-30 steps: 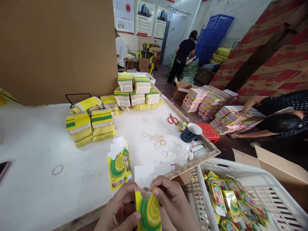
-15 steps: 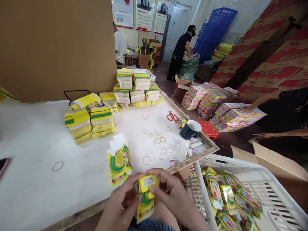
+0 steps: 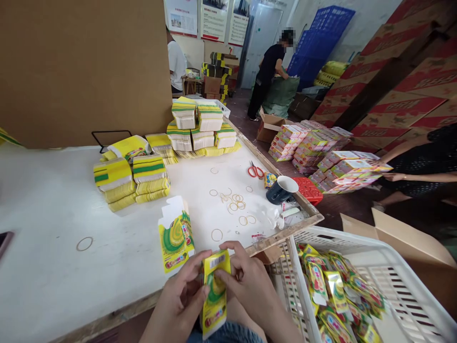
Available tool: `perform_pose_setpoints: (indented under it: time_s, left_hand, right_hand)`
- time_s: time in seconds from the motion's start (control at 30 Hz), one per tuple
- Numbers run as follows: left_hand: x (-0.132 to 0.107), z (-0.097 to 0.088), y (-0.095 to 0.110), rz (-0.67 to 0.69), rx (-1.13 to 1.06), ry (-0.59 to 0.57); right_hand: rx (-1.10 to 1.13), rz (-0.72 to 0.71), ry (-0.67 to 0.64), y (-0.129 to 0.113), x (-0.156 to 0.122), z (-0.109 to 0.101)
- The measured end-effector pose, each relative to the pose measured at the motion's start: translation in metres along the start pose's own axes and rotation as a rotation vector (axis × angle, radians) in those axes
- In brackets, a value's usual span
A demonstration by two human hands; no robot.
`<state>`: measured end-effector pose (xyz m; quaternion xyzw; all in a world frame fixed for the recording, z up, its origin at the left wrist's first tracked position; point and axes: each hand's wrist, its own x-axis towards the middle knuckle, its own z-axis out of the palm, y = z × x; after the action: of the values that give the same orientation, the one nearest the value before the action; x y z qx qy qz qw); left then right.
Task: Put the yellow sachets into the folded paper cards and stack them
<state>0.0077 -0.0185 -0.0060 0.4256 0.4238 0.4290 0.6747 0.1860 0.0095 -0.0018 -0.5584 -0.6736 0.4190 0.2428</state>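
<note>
A small yellow and green printed carton (image 3: 215, 305) is upright between my hands, close to my lap, with a barcode near its upper end. My left hand (image 3: 180, 295) grips its left edge, thumb on the front. My right hand (image 3: 250, 281) holds the right side, its thumb pressed on the printed face and its index finger at the top edge. Just beyond my hands, an unfolded flat carton (image 3: 175, 238) with white flaps lies on the white table (image 3: 121, 257). The fingers behind the held carton are partly hidden.
Stacks of flat cartons (image 3: 132, 183) stand on the table, near rubber bands (image 3: 237, 202), red-handled scissors (image 3: 255, 170) and a dark mug (image 3: 282, 189). A white basket (image 3: 400, 247) of cartons sits at right. Two people (image 3: 267, 71) work behind; another person's arms (image 3: 424, 176) reach in from the right.
The carton's barcode end, earlier bent toward me, is now straight in line with the front face. My right thumb has shifted left. The person at right now has both hands at the pink boxes.
</note>
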Motion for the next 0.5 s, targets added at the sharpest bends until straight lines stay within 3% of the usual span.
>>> perform_pose_setpoints:
  time_s: [0.07,0.17,0.33,0.43,0.5]
  left_hand:
    - [0.000,0.000,0.001,-0.040,-0.069,0.034]
    - [0.002,0.001,0.002,-0.077,-0.136,0.039]
    - [0.009,0.013,0.002,0.027,0.050,-0.012]
    - [0.010,0.020,0.000,0.102,0.206,-0.003]
    - [0.011,0.012,-0.001,0.179,0.376,0.087]
  right_hand:
    - [0.145,-0.030,-0.040,0.003,-0.001,-0.004]
    - [0.329,-0.080,0.043,0.011,-0.003,-0.005]
    - [0.603,-0.123,0.199,0.014,-0.005,0.010]
    - [0.503,-0.191,0.203,0.011,-0.014,0.003]
    - [0.286,-0.206,0.325,0.017,-0.026,-0.022]
